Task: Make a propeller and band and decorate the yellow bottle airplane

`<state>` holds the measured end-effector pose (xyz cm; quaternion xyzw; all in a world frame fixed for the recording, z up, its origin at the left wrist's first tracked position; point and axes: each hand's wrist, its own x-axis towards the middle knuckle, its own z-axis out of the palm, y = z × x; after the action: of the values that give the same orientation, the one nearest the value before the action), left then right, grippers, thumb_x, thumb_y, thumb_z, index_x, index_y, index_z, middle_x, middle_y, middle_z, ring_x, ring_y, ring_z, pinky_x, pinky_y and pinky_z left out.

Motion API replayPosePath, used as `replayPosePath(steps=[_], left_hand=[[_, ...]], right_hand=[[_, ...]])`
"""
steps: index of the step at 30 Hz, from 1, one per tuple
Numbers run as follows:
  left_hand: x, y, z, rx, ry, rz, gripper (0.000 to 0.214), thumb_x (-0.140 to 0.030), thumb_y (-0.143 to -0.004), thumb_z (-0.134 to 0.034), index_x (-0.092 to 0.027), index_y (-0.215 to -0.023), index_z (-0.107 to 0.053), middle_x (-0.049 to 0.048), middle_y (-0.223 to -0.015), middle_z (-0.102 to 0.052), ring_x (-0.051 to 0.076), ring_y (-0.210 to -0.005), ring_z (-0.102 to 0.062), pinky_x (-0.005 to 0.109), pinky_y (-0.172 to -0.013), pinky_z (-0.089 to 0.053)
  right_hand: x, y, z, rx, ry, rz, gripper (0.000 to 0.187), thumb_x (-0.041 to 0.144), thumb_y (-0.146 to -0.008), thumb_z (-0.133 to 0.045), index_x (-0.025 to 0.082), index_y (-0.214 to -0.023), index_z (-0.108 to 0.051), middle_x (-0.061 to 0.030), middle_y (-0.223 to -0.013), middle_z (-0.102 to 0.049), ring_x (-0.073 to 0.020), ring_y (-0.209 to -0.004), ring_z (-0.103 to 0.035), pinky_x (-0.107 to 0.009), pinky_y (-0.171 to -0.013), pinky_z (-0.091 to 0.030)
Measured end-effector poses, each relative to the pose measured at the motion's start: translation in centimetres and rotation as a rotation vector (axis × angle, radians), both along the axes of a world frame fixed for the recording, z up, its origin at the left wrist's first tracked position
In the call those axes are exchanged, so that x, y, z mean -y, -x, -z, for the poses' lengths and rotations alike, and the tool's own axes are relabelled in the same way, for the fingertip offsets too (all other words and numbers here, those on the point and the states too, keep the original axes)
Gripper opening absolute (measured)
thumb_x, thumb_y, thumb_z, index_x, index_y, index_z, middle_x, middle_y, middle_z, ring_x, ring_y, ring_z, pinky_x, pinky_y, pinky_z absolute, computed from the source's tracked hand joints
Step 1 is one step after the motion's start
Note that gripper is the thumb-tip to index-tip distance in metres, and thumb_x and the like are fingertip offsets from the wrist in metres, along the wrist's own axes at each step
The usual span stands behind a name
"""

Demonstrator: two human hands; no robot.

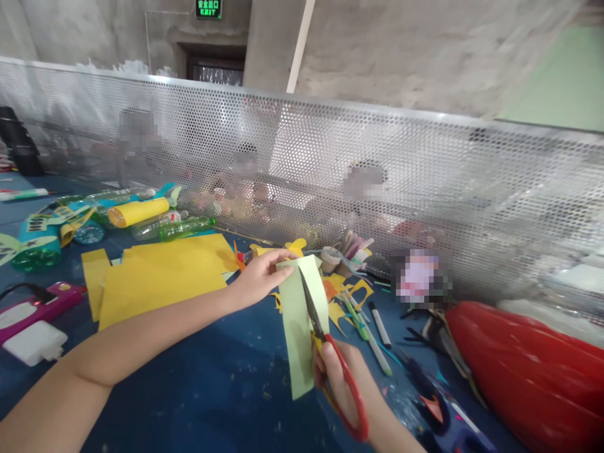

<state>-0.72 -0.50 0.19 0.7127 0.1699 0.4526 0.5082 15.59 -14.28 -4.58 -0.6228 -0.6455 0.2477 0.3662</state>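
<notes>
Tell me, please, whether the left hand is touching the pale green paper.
Touching. The head view shows the left hand pinching the pale green paper near its top, thumb over the front.

Left hand (264,275) pinches the far end of a pale green paper strip (295,333). Right hand (346,368) grips red-handled scissors (317,319), blades at the strip, tips pointing far. Blue table (212,390) beneath. Left: yellow sheets (165,274), plastic bottles (189,228) beyond; nearer, a magenta power strip (59,300), white plug (36,343) just beside it. Right: yellow scraps, pens, bulky glossy red object (528,365). Far side: perforated metal screen (292,138), people behind, partly hidden.
</notes>
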Motion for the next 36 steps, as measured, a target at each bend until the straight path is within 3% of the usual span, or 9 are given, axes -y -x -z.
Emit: replayPosePath(steps=[3, 10, 21, 36], left_hand=[[-0.2, -0.1, 0.3, -0.011, -0.012, 0.02, 0.026, -0.029, -0.085, -0.055, -0.019, -0.108, -0.058, 0.0049, -0.101, -0.06, 0.016, -0.089, -0.057, 0.03, -0.08, -0.045], [0.7, 0.0, 0.1, -0.101, -0.057, 0.039, 0.038, -0.024, -0.084, -0.056, -0.022, -0.122, -0.052, 0.0003, -0.084, -0.054, 0.01, -0.066, -0.047, 0.024, -0.06, -0.041], [1.1, 0.1, 0.1, -0.093, -0.124, 0.091, 0.047, -0.02, -0.086, -0.053, -0.025, -0.13, -0.041, -0.0016, -0.08, -0.05, 0.011, -0.068, -0.046, 0.026, -0.064, -0.04], [0.8, 0.1, 0.6, -0.088, -0.124, 0.112, 0.047, -0.023, -0.087, -0.052, -0.028, -0.132, -0.039, -0.0024, -0.078, -0.047, 0.01, -0.065, -0.043, 0.025, -0.062, -0.039]], right_hand=[[0.0, 0.0, -0.2, 0.009, 0.002, -0.086, 0.061, 0.069, -0.086, -0.021, 0.021, -0.056, -0.044, -0.0061, -0.056, -0.06, -0.017, -0.052, -0.054, -0.028, -0.055, -0.042], [-0.1, -0.3, -0.2, 0.065, -0.042, -0.107, 0.061, 0.065, -0.088, -0.019, 0.019, -0.062, -0.051, -0.0045, -0.06, -0.06, -0.0166, -0.056, -0.054, -0.028, -0.056, -0.042], [0.0, -0.3, -0.4, 0.062, -0.054, -0.089, 0.06, 0.066, -0.087, -0.019, 0.02, -0.06, -0.049, -0.005, -0.06, -0.06, -0.017, -0.054, -0.054, -0.028, -0.055, -0.041], [-0.1, 0.0, 0.3, 0.036, -0.05, -0.001, 0.06, 0.068, -0.086, -0.022, 0.024, -0.049, -0.037, 0.0023, -0.038, -0.037, -0.012, -0.038, -0.037, -0.024, -0.039, -0.029]])
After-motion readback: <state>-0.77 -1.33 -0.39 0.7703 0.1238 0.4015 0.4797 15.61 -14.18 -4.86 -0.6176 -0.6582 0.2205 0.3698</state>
